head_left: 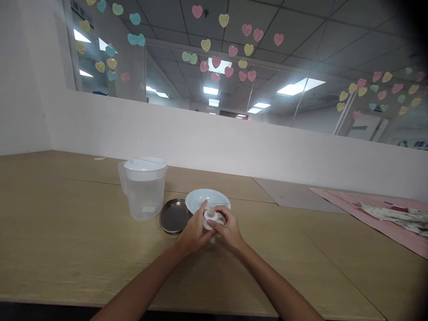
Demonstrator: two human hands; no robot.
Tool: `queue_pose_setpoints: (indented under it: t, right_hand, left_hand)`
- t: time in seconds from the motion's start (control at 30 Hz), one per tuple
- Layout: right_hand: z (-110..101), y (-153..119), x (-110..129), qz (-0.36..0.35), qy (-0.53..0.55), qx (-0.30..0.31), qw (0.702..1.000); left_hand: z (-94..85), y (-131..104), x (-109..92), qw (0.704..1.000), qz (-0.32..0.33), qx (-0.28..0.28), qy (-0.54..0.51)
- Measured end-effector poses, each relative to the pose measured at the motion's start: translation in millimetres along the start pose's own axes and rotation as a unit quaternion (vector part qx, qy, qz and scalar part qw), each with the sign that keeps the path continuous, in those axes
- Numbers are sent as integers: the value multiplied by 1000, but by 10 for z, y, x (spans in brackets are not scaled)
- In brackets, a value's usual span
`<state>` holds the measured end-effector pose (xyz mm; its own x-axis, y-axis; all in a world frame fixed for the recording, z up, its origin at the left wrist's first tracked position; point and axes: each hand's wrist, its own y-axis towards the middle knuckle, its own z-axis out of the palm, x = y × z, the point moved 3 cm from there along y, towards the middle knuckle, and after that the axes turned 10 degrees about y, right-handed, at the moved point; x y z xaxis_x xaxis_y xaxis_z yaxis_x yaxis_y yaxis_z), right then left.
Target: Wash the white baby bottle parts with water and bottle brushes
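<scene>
Between my two hands is a baby bottle (211,217), seen from its top end, with a white ring collar and a translucent teat. My left hand (194,232) is wrapped round its left side, thumb up along the edge. My right hand (230,229) grips the collar from the right with thumb and fingers. Most of the bottle's body is hidden by the hands. Just behind it stands a white bowl (207,194), partly covered by my fingers. A round dark metal tray (174,217) lies left of the bowl, close to my left hand.
A clear plastic pitcher (146,196) with a white lid, holding clear liquid, stands left of the tray. At the right a pink cloth (351,207) carries a patterned fabric piece (389,216). A white wall (207,133) and a window with heart-shaped notes rise behind the wooden table (83,249).
</scene>
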<state>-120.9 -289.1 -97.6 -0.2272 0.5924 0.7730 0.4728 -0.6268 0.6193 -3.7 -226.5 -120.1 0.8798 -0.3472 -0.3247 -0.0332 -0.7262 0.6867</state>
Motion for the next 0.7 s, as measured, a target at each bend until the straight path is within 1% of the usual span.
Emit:
queue_pose_setpoints:
  t: [0.17, 0.33, 0.37, 0.47, 0.53, 0.7]
  right_hand:
    - [-53, 53, -29, 31, 41, 24, 998]
    - [-22, 38, -57, 18, 36, 88, 995]
    - [-5, 29, -67, 23, 33, 90, 995]
    - [22, 23, -95, 60, 34, 69, 995]
    - [15, 44, -91, 80, 39, 75, 993]
    - [-67, 120, 51, 74, 64, 177, 979]
  left_hand:
    - [-21, 18, -35, 999, -36, 3, -37]
    - [-7, 26, -46, 996, -67, 4, -58]
    - [-2, 26, -42, 996, -71, 7, -61]
    - [4, 28, -31, 994, -81, 13, -72]
    - [-3, 31, -33, 993, -83, 14, -80]
    - [-15, 39, -73, 993, -72, 21, -95]
